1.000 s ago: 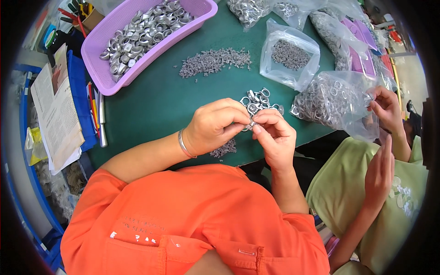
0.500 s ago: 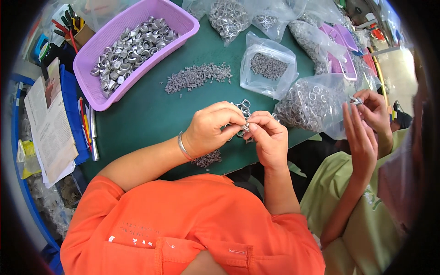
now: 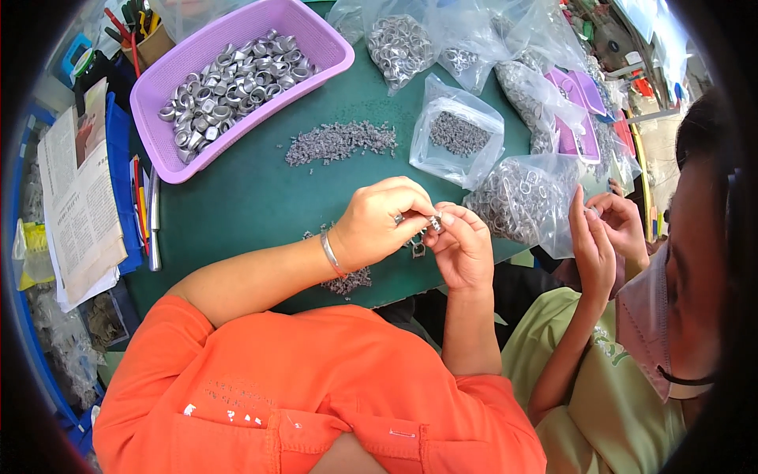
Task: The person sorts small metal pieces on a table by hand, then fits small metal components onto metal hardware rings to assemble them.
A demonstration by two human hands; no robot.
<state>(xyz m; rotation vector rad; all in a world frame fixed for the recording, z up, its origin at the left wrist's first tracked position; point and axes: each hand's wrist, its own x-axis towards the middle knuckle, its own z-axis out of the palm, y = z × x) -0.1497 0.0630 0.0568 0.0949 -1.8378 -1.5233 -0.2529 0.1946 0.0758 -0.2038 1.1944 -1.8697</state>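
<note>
"Where are your hands?"

"Together. My left hand (image 3: 383, 223) and right hand (image 3: 467, 249) meet at the fingertips, both pinching a small metal piece (image 3: 435, 224) over the near part of the green table (image 3: 237, 213). Some silvery links (image 3: 418, 249) show below my fingers, partly hidden; I can't tell how many."

"How close is the edge?"

"Close. The table's front edge slants up to the right and passes behind my right wrist. A little grey pile (image 3: 353, 282) sits near that edge, by my left wrist."

"Any room to the left?"

"Plenty: a broad stretch of green between my left forearm (image 3: 260, 276) and the lilac basket (image 3: 325, 49) of metal rings, reaching out to a silver rod (image 3: 154, 229) on the far left."

"And ahead?"

"A strip of green, then a long grey heap (image 3: 339, 143), with an open clear bag (image 3: 495, 141) of similar bits to its right."

"On the right?"

"Tighter. A bulging bag of rings (image 3: 517, 197) lies just beyond my right hand, and a co-worker's hand (image 3: 594, 249) is raised right beside it."
</note>
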